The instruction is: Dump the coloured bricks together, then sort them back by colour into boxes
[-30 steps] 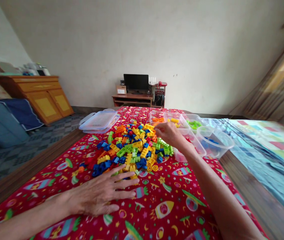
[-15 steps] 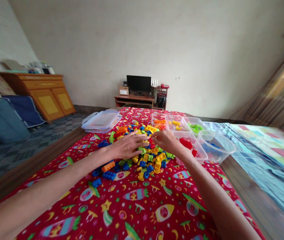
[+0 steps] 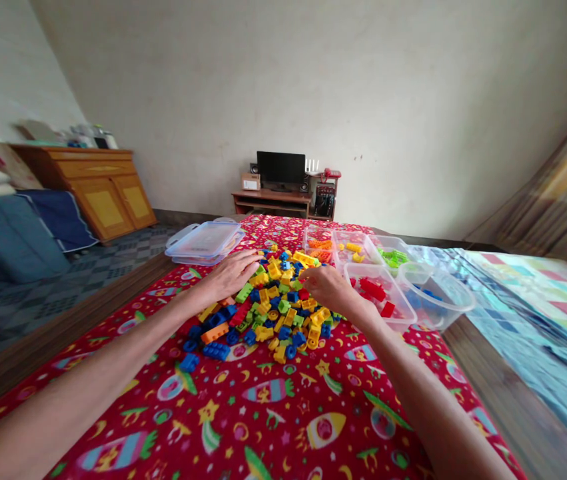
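Observation:
A heap of toy building bricks (image 3: 266, 313) in yellow, blue, green, orange and red lies on a red patterned tablecloth (image 3: 263, 420). My left hand (image 3: 233, 275) rests over the heap's far left side, palm down with its fingers stretched out; no brick shows in it. At the heap's right side is my right hand (image 3: 328, 287), its fingers bent and drawn together, pointing down at the bricks. What those fingers hold, if anything, is hidden. A red brick (image 3: 304, 294) shows just beneath them.
Right of the heap stand clear plastic boxes holding red bricks (image 3: 373, 289), orange bricks (image 3: 321, 245), yellow bricks (image 3: 353, 248) and green bricks (image 3: 393, 257). A round clear tub (image 3: 456, 303) has blue bricks inside. Stacked plastic lids (image 3: 206, 241) lie at the far left.
My left hand has moved left from the middle of the heap, uncovering bricks there. My right hand stays in nearly the same place. The view has shifted slightly.

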Tool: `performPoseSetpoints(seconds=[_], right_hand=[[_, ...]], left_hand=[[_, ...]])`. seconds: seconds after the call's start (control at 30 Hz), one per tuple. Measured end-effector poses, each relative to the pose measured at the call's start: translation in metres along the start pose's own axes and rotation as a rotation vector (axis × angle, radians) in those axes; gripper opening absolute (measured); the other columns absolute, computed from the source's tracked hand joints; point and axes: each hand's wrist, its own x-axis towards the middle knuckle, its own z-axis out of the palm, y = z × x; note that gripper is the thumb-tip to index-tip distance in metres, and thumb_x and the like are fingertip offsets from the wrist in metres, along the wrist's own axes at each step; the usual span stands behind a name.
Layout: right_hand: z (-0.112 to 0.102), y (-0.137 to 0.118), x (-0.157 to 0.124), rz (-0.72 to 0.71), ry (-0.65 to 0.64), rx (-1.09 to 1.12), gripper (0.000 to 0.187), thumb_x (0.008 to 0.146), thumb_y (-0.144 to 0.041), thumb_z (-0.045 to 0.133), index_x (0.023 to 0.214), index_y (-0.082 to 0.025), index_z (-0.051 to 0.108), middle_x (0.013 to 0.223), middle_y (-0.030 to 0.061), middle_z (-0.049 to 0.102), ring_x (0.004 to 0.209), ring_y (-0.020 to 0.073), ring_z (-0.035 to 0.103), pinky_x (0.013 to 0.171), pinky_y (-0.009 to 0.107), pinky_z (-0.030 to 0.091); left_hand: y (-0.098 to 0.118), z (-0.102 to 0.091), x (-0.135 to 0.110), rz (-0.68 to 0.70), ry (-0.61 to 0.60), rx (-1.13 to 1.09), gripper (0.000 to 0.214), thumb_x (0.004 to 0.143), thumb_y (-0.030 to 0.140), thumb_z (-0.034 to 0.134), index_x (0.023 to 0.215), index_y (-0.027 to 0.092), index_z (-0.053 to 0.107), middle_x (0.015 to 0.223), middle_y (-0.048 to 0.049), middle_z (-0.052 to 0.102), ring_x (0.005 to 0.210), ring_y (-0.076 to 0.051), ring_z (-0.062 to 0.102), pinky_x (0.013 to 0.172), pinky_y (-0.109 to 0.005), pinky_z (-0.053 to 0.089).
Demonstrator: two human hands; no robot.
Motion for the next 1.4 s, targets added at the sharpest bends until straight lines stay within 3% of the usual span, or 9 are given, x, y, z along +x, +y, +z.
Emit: performPoseSetpoints(seconds=[0.13, 0.23, 0.47, 0.63, 0.73, 0.87, 1.0, 1.3, 1.4], right_hand=[[0.006, 0.000, 0.001, 0.025, -0.032, 0.004, 0.028, 0.084, -0.013, 0.049, 0.101, -0.017, 0.071, 0.082, 0.0078, 0.071, 0.073, 0.0158, 0.061, 0.062, 0.024, 0.039], [0.009, -0.006, -0.001, 0.010, -0.046, -0.021, 0.031, 0.085, -0.016, 0.052, 0.112, -0.015, 0.067, 0.096, 0.0103, 0.071, 0.088, 0.0176, 0.063, 0.074, 0.024, 0.042], [0.005, -0.011, -0.003, 0.050, -0.100, -0.080, 0.033, 0.088, -0.016, 0.047, 0.114, -0.017, 0.067, 0.096, 0.0103, 0.072, 0.084, 0.0179, 0.065, 0.069, 0.025, 0.042], [0.003, -0.010, -0.001, 0.134, 0.002, -0.112, 0.033, 0.088, -0.018, 0.043, 0.108, -0.019, 0.069, 0.090, 0.0112, 0.071, 0.082, 0.0211, 0.066, 0.067, 0.027, 0.043], [0.010, -0.011, -0.002, 0.154, 0.073, -0.114, 0.033, 0.089, -0.018, 0.042, 0.110, -0.019, 0.068, 0.088, 0.0108, 0.070, 0.081, 0.0220, 0.065, 0.067, 0.029, 0.046], [0.028, -0.012, -0.002, -0.029, 0.205, -0.095, 0.033, 0.088, -0.018, 0.050, 0.118, -0.016, 0.062, 0.109, 0.0150, 0.065, 0.100, 0.0242, 0.060, 0.085, 0.036, 0.048], [0.038, -0.008, 0.002, -0.089, 0.117, -0.081, 0.030, 0.088, -0.011, 0.045, 0.107, -0.016, 0.067, 0.101, 0.0128, 0.067, 0.096, 0.0223, 0.060, 0.088, 0.035, 0.047], [0.025, -0.002, 0.003, 0.156, 0.273, 0.248, 0.031, 0.076, -0.010, 0.056, 0.103, -0.016, 0.069, 0.096, 0.0079, 0.071, 0.091, 0.0190, 0.064, 0.085, 0.032, 0.047], [0.015, -0.006, 0.008, 0.224, 0.269, 0.513, 0.034, 0.074, -0.015, 0.060, 0.108, -0.017, 0.067, 0.092, 0.0065, 0.070, 0.084, 0.0176, 0.064, 0.078, 0.031, 0.049]], left_hand=[[-0.009, -0.007, -0.041, -0.113, -0.113, -0.029, 0.070, 0.095, 0.056, 0.012, 0.142, 0.013, 0.041, 0.146, -0.0111, 0.045, 0.136, -0.023, 0.039, 0.115, -0.040, 0.028], [0.000, -0.003, -0.050, -0.135, -0.174, 0.001, 0.067, 0.095, 0.056, 0.016, 0.144, 0.015, 0.038, 0.148, -0.0120, 0.043, 0.138, -0.025, 0.037, 0.114, -0.044, 0.027], [0.045, 0.018, -0.030, 0.137, -0.084, 0.047, 0.050, 0.098, 0.035, 0.030, 0.142, 0.015, 0.040, 0.142, -0.0142, 0.048, 0.133, -0.027, 0.042, 0.110, -0.045, 0.036], [0.046, 0.026, -0.012, 0.236, -0.029, 0.049, 0.056, 0.087, 0.005, 0.038, 0.142, 0.019, 0.041, 0.135, -0.0131, 0.054, 0.127, -0.024, 0.050, 0.105, -0.040, 0.043], [0.044, 0.019, 0.008, 0.140, 0.024, 0.045, 0.052, 0.088, 0.009, 0.041, 0.138, 0.020, 0.046, 0.130, -0.0107, 0.060, 0.118, -0.022, 0.058, 0.102, -0.038, 0.046], [0.052, 0.011, 0.031, 0.086, 0.025, 0.031, 0.038, 0.087, 0.019, 0.052, 0.124, 0.020, 0.061, 0.121, -0.0091, 0.066, 0.111, -0.023, 0.062, 0.100, -0.037, 0.046], [0.063, 0.018, 0.035, 0.085, -0.049, -0.030, 0.033, 0.085, 0.022, 0.056, 0.117, 0.020, 0.066, 0.114, -0.0099, 0.068, 0.106, -0.025, 0.064, 0.095, -0.036, 0.049], [0.059, 0.014, 0.036, -0.028, 0.032, -0.396, 0.030, 0.077, 0.026, 0.062, 0.105, 0.024, 0.071, 0.104, -0.0042, 0.073, 0.100, -0.024, 0.065, 0.094, -0.036, 0.048], [0.063, 0.008, 0.036, -0.095, 0.035, -0.548, 0.034, 0.076, 0.033, 0.064, 0.107, 0.021, 0.070, 0.104, -0.0053, 0.073, 0.096, -0.025, 0.066, 0.090, -0.036, 0.051]])
